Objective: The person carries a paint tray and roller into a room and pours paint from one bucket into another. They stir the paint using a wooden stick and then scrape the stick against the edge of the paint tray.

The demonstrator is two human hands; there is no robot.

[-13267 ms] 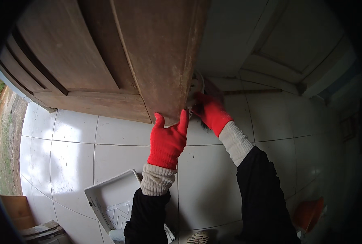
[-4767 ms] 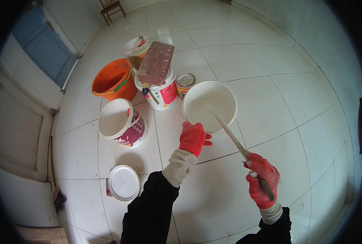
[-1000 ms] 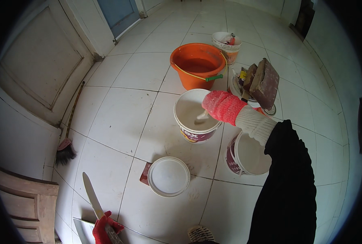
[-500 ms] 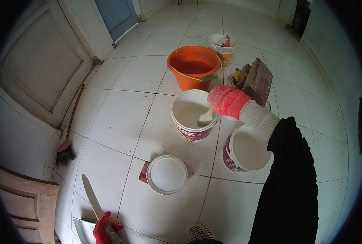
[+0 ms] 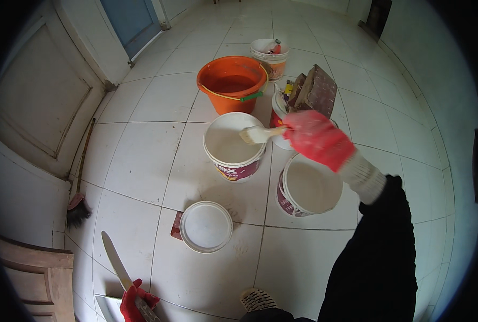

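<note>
My right hand [image 5: 318, 137], in a red and white knit glove, is closed round the handle of a paintbrush [image 5: 257, 134]. The brush lies nearly level, its pale, paint-coated bristles over the right rim of a white paint bucket [image 5: 235, 170] with a purple label. A second white paint bucket [image 5: 311, 185] stands below my right wrist. Low at the left, my red-gloved left hand [image 5: 135, 304] grips a long, flat, round-tipped blade [image 5: 115, 260], held slanting up; its handle is partly hidden. A white tray [image 5: 108, 307] shows in part beside that hand.
A round white lid [image 5: 206, 226] sits partly over a reddish block [image 5: 176, 225]. Farther off stand an orange bucket [image 5: 223, 101], another white bucket [image 5: 276, 70] and a container topped by a brown block [image 5: 319, 91]. At left are a broom [image 5: 79, 212] and a wooden panel [image 5: 40, 273].
My right hand has drawn the brush up from inside the bucket to over its rim. The view has shifted a little; my left hand still grips the blade.
</note>
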